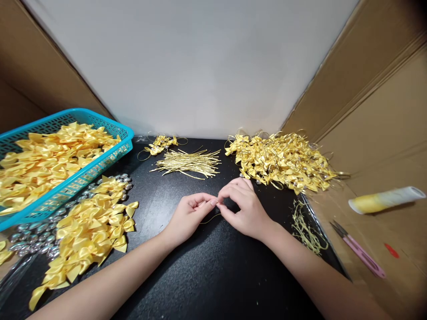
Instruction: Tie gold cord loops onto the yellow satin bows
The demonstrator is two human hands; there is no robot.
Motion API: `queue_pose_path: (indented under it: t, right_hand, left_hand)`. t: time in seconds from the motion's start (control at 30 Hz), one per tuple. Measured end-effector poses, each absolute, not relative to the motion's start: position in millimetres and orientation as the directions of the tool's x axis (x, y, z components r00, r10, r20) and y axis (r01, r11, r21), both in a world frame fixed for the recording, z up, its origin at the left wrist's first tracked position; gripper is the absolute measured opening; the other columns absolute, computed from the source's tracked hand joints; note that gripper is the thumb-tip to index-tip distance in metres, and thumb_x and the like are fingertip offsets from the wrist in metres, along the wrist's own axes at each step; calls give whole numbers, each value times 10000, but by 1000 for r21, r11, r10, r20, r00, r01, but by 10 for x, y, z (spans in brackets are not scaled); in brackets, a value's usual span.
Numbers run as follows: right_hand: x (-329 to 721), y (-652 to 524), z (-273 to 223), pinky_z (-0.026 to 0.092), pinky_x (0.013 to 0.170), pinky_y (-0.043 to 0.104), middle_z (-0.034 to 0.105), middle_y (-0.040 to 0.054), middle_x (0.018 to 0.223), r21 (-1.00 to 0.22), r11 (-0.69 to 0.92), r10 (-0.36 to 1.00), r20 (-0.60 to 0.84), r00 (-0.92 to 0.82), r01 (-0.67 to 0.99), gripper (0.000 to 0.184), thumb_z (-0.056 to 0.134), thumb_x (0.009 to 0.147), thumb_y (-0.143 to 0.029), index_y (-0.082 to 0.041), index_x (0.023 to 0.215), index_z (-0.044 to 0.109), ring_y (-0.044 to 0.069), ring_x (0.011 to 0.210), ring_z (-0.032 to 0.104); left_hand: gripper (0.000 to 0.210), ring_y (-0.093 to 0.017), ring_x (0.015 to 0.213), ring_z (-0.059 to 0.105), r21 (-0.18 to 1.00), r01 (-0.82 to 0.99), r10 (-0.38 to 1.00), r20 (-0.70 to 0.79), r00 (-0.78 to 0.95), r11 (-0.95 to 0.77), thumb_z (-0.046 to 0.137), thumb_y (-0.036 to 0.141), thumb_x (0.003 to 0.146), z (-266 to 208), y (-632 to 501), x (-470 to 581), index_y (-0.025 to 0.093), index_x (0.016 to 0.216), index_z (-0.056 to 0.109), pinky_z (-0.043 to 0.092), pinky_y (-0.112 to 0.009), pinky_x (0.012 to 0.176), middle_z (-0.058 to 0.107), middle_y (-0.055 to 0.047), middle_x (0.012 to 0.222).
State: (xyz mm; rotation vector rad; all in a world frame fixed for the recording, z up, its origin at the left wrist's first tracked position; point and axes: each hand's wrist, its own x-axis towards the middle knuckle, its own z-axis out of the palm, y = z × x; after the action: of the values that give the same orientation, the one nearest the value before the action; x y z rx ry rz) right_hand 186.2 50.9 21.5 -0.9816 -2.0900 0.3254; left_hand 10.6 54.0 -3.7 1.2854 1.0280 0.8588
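My left hand (190, 216) and my right hand (245, 206) meet over the middle of the black table, fingertips pinched together. Between them runs a thin gold cord (211, 219), its loose part curving below the fingers. Whatever else the fingertips cover is hidden. Just beyond my hands lies a bundle of cut gold cords (190, 163). A heap of yellow bows with cord loops and silvery beads (283, 162) sits behind my right hand. Left of my left hand is a pile of plain yellow ribbon bows (88, 226).
A blue basket (128, 138) of yellow bows stands at the left, with silvery beads (36, 235) beside it. A few looped bows (162, 144) lie at the back. To the right are cord scraps (307, 231), pink-handled snips (362, 253) and a yellow-white tube (383, 200). Cardboard walls flank the table.
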Motion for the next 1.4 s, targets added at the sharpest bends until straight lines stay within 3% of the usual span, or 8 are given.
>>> queue_pose_path:
  t: [0.3, 0.6, 0.8, 1.03, 1.17, 1.4]
  right_hand:
    - [1887, 515, 247, 347, 823, 363, 668, -18, 772, -518, 617, 780, 504, -371, 593, 115, 571, 820, -121, -229, 788, 551, 183, 825, 556]
    - [1871, 502, 238, 312, 832, 370, 679, -17, 803, -447, 654, 749, 496, -439, 610, 140, 539, 812, -88, -228, 812, 541, 186, 840, 549]
    - [1890, 522, 276, 322, 833, 371, 643, -22, 753, -483, 639, 764, 487, -422, 599, 150, 524, 789, -79, -229, 783, 519, 180, 819, 545]
    - [1912, 537, 231, 347, 855, 370, 690, -11, 869, -514, 664, 747, 479, -461, 543, 146, 592, 812, -121, -239, 893, 564, 191, 897, 567]
    - [1914, 551, 191, 366, 834, 362, 686, -14, 784, -507, 670, 737, 540, -406, 543, 69, 600, 858, -173, -239, 839, 601, 175, 805, 583]
    - [1900, 548, 190, 371, 800, 354, 661, -19, 739, -494, 678, 725, 571, -385, 544, 118, 575, 808, -117, -234, 797, 575, 173, 778, 574]
  left_hand:
    - [269, -74, 472, 248, 990, 65, 934, -139, 330, 125, 626, 403, 798, -5, 519, 115, 143, 786, 692, 165, -206, 441, 353, 67, 489]
    - [296, -70, 478, 294, 991, 89, 934, -124, 335, 99, 647, 422, 784, -20, 529, 112, 133, 768, 705, 205, -199, 466, 429, 57, 504]
    - [301, -75, 474, 275, 988, 109, 933, -144, 331, 113, 625, 418, 810, -51, 527, 109, 130, 813, 710, 186, -210, 464, 403, 60, 495]
    - [266, -86, 522, 393, 993, 83, 931, -113, 348, 90, 632, 390, 810, -34, 524, 108, 137, 778, 712, 300, -206, 503, 554, 22, 578]
    - [262, -93, 502, 388, 993, 98, 931, -103, 351, 73, 614, 390, 821, -16, 529, 106, 152, 788, 719, 285, -202, 470, 513, 34, 527]
    - [270, -94, 494, 328, 993, 98, 920, -104, 379, 72, 579, 399, 843, -10, 525, 106, 154, 823, 689, 244, -212, 471, 429, 56, 513]
